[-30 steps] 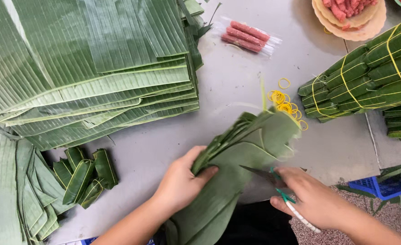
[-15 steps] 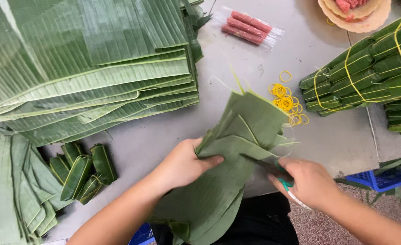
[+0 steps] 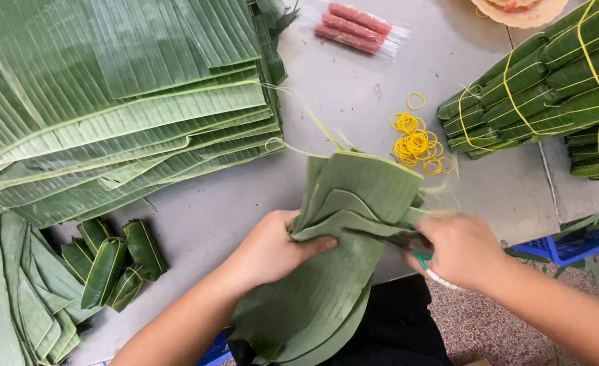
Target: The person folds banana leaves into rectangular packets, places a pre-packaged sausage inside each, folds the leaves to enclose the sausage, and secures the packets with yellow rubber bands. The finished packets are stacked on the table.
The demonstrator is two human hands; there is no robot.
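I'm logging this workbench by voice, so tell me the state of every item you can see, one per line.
Left hand: gripping the folded leaf bunch.
Right hand: closed on scissors.
Scissors: blades at the bunch's edge.
Leaf bunch: folded, overhanging the table edge.
Large leaves: stacked flat.
Small leaf parcels: folded, piled loose.
Rubber bands: loose heap.
Leaf bundles: tied.
Sausages: wrapped.

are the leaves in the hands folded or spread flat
Folded. The banana leaves are bunched and creased over each other where the left hand pinches them; the right hand holds scissors against them.
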